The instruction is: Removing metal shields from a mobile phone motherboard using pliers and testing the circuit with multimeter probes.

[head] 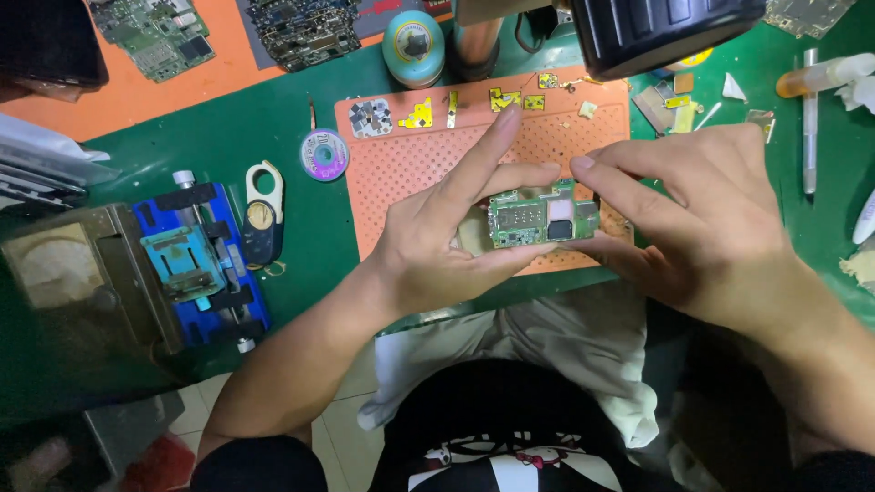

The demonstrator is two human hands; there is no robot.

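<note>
The circuit board (540, 217) had a matt green face with small shiny metal shields (one dark chip looked glossy). The orange mat (410, 173) looked like matt rubber, dotted with fine holes. The table (273, 118) had a smooth, dull green cover. The blue holder (196, 264) appeared to be painted metal, worn.

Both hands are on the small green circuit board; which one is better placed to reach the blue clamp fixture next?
Probably the left hand: the blue clamp fixture lies on its side of the circuit board.
</note>
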